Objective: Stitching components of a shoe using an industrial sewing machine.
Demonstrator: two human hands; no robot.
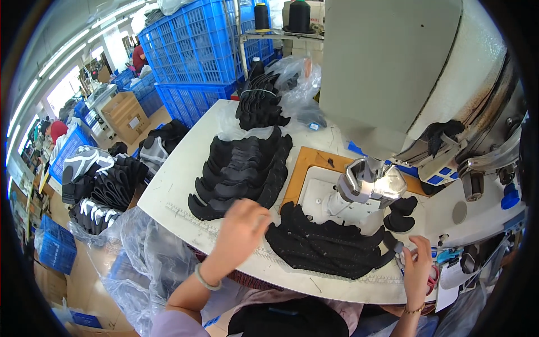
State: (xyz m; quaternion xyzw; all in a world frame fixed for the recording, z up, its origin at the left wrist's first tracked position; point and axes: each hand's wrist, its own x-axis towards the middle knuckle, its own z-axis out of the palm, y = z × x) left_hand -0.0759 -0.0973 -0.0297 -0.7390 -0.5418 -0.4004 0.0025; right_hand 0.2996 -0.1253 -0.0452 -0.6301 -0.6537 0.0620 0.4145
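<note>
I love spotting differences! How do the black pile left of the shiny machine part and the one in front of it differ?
The left pile fans into many rows; the front pile shows fewer, broader layers. The left pile has greyish middles; the front pile looks black with pale specks. Both are on the white table.

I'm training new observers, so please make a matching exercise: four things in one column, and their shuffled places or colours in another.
Things
1. left hand
2. right hand
3. stacked crates
4. cardboard box

Places or colours
A. brown
B. at the right end of the overlapping black pieces
C. blue
D. at the near end of the fanned black stack

Pairs: 1-D, 2-B, 3-C, 4-A
</note>
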